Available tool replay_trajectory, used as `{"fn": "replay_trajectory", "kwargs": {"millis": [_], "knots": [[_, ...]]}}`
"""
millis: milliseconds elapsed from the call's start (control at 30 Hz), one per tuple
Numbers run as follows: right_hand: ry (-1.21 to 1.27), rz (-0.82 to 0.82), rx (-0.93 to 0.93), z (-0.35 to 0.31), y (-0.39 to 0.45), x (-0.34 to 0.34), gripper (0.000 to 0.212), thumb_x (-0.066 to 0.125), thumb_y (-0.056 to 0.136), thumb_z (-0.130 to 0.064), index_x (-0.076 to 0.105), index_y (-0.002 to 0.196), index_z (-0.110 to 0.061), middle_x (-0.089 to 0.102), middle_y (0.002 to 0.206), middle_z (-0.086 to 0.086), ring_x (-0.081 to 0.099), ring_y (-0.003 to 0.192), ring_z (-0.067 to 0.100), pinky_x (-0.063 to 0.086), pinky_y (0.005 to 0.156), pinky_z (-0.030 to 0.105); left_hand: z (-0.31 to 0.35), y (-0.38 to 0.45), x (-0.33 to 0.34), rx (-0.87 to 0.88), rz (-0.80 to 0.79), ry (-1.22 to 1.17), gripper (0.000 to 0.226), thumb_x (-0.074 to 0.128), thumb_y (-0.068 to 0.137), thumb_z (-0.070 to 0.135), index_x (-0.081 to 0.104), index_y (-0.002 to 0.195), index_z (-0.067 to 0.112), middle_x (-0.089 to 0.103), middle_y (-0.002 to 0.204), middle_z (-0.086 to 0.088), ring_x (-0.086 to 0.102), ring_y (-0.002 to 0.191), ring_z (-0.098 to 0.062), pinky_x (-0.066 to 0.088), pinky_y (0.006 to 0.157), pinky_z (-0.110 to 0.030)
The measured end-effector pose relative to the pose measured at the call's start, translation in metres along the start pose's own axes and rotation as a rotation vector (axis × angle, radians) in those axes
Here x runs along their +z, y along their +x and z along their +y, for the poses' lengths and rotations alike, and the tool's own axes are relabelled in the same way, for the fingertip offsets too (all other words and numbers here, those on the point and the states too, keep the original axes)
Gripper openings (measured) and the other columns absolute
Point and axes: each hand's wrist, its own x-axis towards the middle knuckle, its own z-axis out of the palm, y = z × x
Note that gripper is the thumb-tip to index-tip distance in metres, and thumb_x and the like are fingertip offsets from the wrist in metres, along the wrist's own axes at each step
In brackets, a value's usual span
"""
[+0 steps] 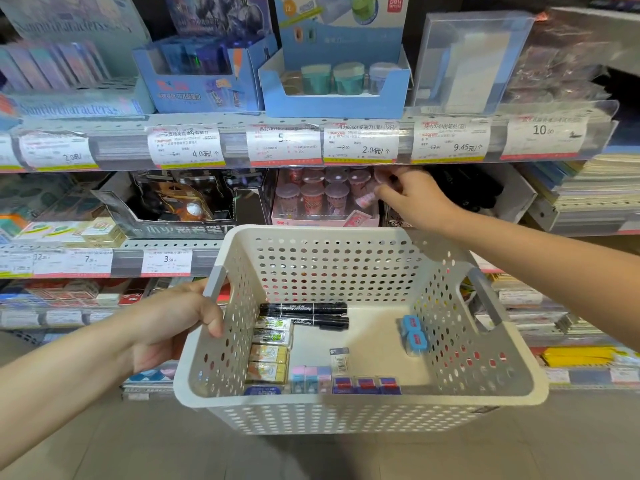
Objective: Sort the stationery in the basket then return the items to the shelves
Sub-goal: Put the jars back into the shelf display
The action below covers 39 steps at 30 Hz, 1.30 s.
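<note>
L hand (173, 320) grips white perforated basket (363, 415) by its left rim. R hand (412, 199) up at middle shelf, pinching a small pink item (367, 201) beside pink display box (325, 220) w/ cup-shaped sharpeners. Basket holds 2 black markers (304, 315), erasers (268, 355).

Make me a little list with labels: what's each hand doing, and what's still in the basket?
left hand: grips the white basket by its left rim
right hand: reaches into the middle shelf, fingers on a small pink item at the pink display box
black markers: two, lying at the back of the basket
boxed erasers: a row along the left wall
blue pieces: two, near the right wall
small packets: a row along the front wall
</note>
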Motion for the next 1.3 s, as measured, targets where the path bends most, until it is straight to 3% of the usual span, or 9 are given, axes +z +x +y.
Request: {"fn": "replay_trajectory", "kwargs": {"millis": [100, 167, 233, 400, 600, 700, 800, 1100, 1300], "knots": [[-0.09, -0.078, -0.089, 0.001, 0.006, 0.005, 0.022, 0.055, 0.09, -0.014, 0.059, 0.111, -0.007, 0.06, 0.097, -0.002, 0.053, 0.09, 0.016, 0.041, 0.078, 0.026, 0.0, 0.0, 0.0, 0.005, 0.002, 0.003, 0.068, 0.051, 0.044, -0.004, 0.064, 0.109, 0.011, 0.061, 0.089, -0.028, 0.061, 0.075, -0.039, 0.055, 0.051, -0.035], [-0.176, -0.138, -0.11, 0.001, 0.009, 0.007, 0.04, 0.055, 0.091, -0.019, 0.052, 0.131, -0.016, 0.056, 0.128, 0.003, 0.052, 0.115, 0.02, 0.044, 0.094, 0.03, 0.0, -0.001, 0.0, -0.001, 0.0, 0.009, 0.069, 0.052, 0.044, -0.004, 0.062, 0.111, 0.01, 0.061, 0.091, -0.029, 0.061, 0.077, -0.04, 0.055, 0.053, -0.036], [-0.291, -0.151, -0.101, -0.001, 0.01, 0.008, 0.046, 0.054, 0.092, -0.023, 0.045, 0.137, -0.02, 0.051, 0.137, 0.007, 0.048, 0.123, 0.027, 0.042, 0.096, 0.032, 0.0, -0.001, -0.001, -0.004, -0.001, 0.014, 0.068, 0.052, 0.044, -0.004, 0.062, 0.11, 0.008, 0.062, 0.09, -0.028, 0.061, 0.076, -0.04, 0.055, 0.053, -0.035], [-0.328, -0.158, -0.057, -0.005, 0.015, 0.012, 0.042, 0.059, 0.09, -0.022, 0.048, 0.13, -0.016, 0.055, 0.131, 0.008, 0.051, 0.119, 0.027, 0.042, 0.093, 0.03, 0.0, -0.003, -0.001, 0.001, -0.005, 0.014, 0.067, 0.051, 0.044, -0.003, 0.063, 0.108, 0.011, 0.061, 0.088, -0.028, 0.061, 0.075, -0.039, 0.055, 0.054, -0.036], [-0.41, -0.148, -0.102, -0.007, 0.015, 0.011, 0.028, 0.054, 0.088, -0.017, 0.057, 0.115, -0.012, 0.061, 0.115, 0.008, 0.055, 0.104, 0.028, 0.034, 0.072, 0.022, 0.0, -0.005, -0.001, 0.006, -0.015, 0.001, 0.064, 0.05, 0.044, -0.004, 0.066, 0.103, 0.015, 0.061, 0.077, -0.023, 0.059, 0.068, -0.036, 0.055, 0.054, -0.037], [-0.476, -0.163, -0.134, -0.003, 0.016, 0.008, 0.036, 0.05, 0.083, -0.013, 0.06, 0.116, -0.015, 0.06, 0.123, 0.007, 0.053, 0.109, 0.031, 0.046, 0.082, 0.029, -0.001, -0.006, -0.003, 0.007, -0.013, -0.003, 0.063, 0.05, 0.044, -0.004, 0.066, 0.102, 0.015, 0.062, 0.077, -0.023, 0.059, 0.069, -0.036, 0.055, 0.054, -0.037], [-0.519, -0.164, -0.165, -0.002, 0.017, 0.005, 0.04, 0.047, 0.08, -0.004, 0.063, 0.116, -0.013, 0.059, 0.128, 0.007, 0.05, 0.115, 0.032, 0.045, 0.092, 0.037, -0.002, -0.007, -0.003, 0.007, -0.013, -0.002, 0.063, 0.05, 0.044, -0.004, 0.065, 0.103, 0.012, 0.062, 0.075, -0.022, 0.059, 0.067, -0.035, 0.055, 0.052, -0.037], [-0.498, -0.168, -0.166, 0.003, 0.015, 0.005, 0.039, 0.043, 0.082, -0.001, 0.063, 0.114, -0.01, 0.059, 0.127, 0.011, 0.052, 0.115, 0.032, 0.046, 0.093, 0.038, -0.004, -0.002, -0.005, -0.012, 0.009, -0.009, 0.07, 0.051, 0.044, -0.004, 0.062, 0.11, 0.016, 0.06, 0.094, -0.027, 0.059, 0.084, -0.04, 0.054, 0.066, -0.042], [-0.39, -0.042, -0.186, -0.003, 0.005, 0.006, 0.042, 0.04, 0.086, -0.005, 0.056, 0.124, -0.011, 0.056, 0.129, 0.013, 0.05, 0.116, 0.034, 0.045, 0.095, 0.041, -0.003, -0.001, -0.006, 0.005, 0.007, -0.007, 0.069, 0.051, 0.045, -0.004, 0.063, 0.11, 0.017, 0.06, 0.092, -0.027, 0.059, 0.079, -0.038, 0.054, 0.059, -0.038]]}}
